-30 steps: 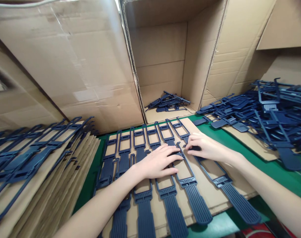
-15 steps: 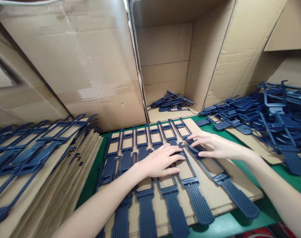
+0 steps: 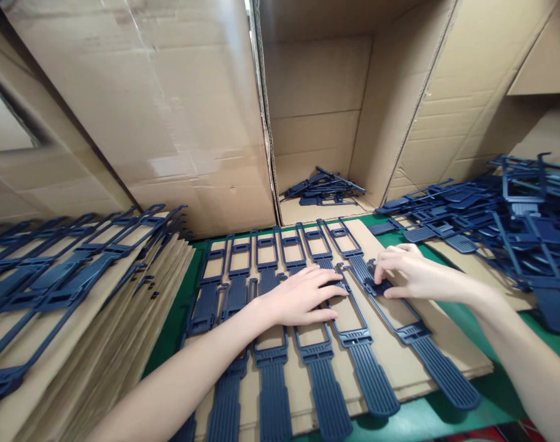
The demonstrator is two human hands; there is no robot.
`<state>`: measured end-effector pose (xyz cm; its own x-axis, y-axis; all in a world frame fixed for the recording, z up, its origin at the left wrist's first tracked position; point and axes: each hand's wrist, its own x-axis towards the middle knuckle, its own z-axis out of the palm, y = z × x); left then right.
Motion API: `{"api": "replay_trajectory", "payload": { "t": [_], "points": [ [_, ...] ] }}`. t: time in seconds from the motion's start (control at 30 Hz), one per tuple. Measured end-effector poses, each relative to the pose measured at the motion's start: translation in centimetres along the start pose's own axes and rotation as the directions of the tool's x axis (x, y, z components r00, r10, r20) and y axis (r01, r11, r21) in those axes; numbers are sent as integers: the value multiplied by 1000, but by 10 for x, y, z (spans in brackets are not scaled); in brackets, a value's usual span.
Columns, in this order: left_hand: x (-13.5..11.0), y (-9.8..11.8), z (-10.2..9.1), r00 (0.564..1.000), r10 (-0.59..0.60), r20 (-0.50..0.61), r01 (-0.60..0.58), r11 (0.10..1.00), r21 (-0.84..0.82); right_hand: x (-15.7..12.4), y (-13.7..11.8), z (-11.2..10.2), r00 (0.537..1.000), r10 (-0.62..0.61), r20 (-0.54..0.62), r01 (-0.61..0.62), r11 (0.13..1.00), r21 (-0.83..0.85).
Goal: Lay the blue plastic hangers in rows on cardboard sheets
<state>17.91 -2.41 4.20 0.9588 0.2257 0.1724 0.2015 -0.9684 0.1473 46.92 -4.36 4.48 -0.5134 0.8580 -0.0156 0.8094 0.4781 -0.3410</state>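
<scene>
Dark blue plastic pieces, each with a ribbed paddle and an open rectangular frame, lie in two rows on a cardboard sheet (image 3: 427, 319). My left hand (image 3: 303, 298) rests palm down over the middle pieces, fingers stretched out. Its fingertips touch the frame of one plastic piece (image 3: 374, 380). My right hand (image 3: 411, 273) has its fingers curled and thumb drawn in, gripping the upper end of the rightmost near plastic piece (image 3: 446, 371). That piece's paddle juts past the sheet's front edge. My left hand and forearm hide parts of several pieces.
At the left stands a stack of cardboard sheets (image 3: 109, 344) layered with similar pieces. A loose heap of plastic pieces (image 3: 505, 227) lies at the right. Behind are large cardboard boxes (image 3: 183, 123), one open-fronted with a small pile (image 3: 326, 186). The tabletop (image 3: 464, 417) is green.
My right hand has shifted slightly right, and its fingers have curled in from a more stretched pose. My left hand stays nearly in place. The whole view has shifted a little.
</scene>
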Motion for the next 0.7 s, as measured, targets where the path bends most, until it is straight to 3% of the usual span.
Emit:
{"api": "replay_trajectory", "payload": {
  "t": [0.4,0.7],
  "points": [
    [1,0,-3,1000,4,-3,-4,1000,-11,2,-15,2,997,-81,4,81,997,8],
    [2,1,-4,1000,-4,17,4,1000,4,3,-11,4,992,-128,1,128,992,6]
  ]
}}
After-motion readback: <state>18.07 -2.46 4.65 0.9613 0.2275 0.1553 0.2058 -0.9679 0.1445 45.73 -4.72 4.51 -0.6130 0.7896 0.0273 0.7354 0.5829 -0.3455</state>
